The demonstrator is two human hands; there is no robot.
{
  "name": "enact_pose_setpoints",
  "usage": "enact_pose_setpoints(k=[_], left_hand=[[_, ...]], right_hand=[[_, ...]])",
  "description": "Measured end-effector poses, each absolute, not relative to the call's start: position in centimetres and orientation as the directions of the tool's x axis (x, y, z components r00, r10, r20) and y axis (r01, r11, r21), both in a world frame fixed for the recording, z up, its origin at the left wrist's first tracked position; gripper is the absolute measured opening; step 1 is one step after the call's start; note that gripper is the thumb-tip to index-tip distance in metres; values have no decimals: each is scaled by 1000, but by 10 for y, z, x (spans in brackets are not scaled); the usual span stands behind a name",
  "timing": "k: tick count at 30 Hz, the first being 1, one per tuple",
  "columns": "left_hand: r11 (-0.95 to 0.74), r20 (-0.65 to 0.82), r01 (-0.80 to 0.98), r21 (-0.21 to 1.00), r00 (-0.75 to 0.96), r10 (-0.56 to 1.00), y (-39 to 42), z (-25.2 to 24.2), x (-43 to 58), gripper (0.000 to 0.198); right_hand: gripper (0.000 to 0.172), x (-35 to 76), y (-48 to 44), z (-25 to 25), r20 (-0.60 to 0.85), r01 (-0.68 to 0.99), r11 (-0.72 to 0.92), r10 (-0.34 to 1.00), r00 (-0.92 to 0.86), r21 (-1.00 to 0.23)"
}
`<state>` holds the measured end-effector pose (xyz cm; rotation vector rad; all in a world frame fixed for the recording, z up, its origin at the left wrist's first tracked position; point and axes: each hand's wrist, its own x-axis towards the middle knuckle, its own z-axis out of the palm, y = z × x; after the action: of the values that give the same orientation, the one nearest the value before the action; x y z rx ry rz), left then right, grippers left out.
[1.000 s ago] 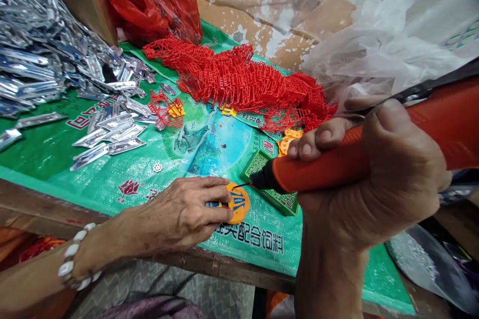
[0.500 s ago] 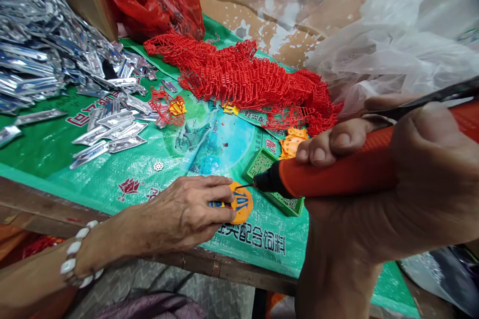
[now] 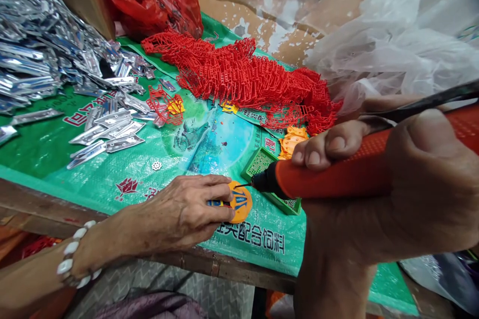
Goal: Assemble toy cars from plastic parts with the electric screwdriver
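Observation:
My right hand (image 3: 419, 179) is wrapped around a red electric screwdriver (image 3: 337, 177) with a black nose. Its thin bit (image 3: 242, 185) points left and meets the upper part of an orange plastic piece (image 3: 242, 204) with blue markings. That piece lies on the green sheet, and the fingers of my left hand (image 3: 194, 204) press and grip its left side. A blue and yellow part (image 3: 217, 203) shows between those fingers; the rest of it is hidden. Just behind the bit stands a green tray (image 3: 258, 162) with small metal bits in it, partly covered by the screwdriver.
Shiny metal plates (image 3: 37, 60) are heaped at the left, with several loose ones (image 3: 116, 129) nearer. Red plastic frames (image 3: 239, 75) form a long pile behind. Orange pieces (image 3: 294, 140) lie beyond the tray. A red bag (image 3: 153, 0) and clear plastic (image 3: 396, 45) stand at the back.
Both hands, the screwdriver and the orange piece hold nearly the same positions. The whole view has shifted very slightly.

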<state>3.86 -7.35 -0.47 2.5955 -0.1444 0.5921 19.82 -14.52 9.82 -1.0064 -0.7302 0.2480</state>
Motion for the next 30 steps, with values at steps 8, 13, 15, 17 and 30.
enact_pose_setpoints(k=[8, 13, 15, 17, 30], left_hand=[[-891, 452, -207, 404, 892, -2, -73, -2, 40, 23], [-891, 447, -207, 405, 894, -4, -73, -1, 40, 23], [-890, 447, -207, 407, 895, -3, -74, -1, 40, 24], [-888, 451, -211, 408, 892, -4, -74, -2, 39, 24], [-899, 443, -198, 390, 897, -5, -73, -1, 39, 20]], right_hand=[[2, 199, -149, 100, 472, 207, 483, 529, 705, -851], [9, 196, -146, 98, 409, 162, 482, 468, 783, -861], [10, 194, -147, 97, 405, 167, 481, 450, 796, -861], [11, 193, -147, 96, 416, 170, 489, 453, 788, -856], [6, 194, -144, 98, 436, 151, 494, 533, 725, -856]])
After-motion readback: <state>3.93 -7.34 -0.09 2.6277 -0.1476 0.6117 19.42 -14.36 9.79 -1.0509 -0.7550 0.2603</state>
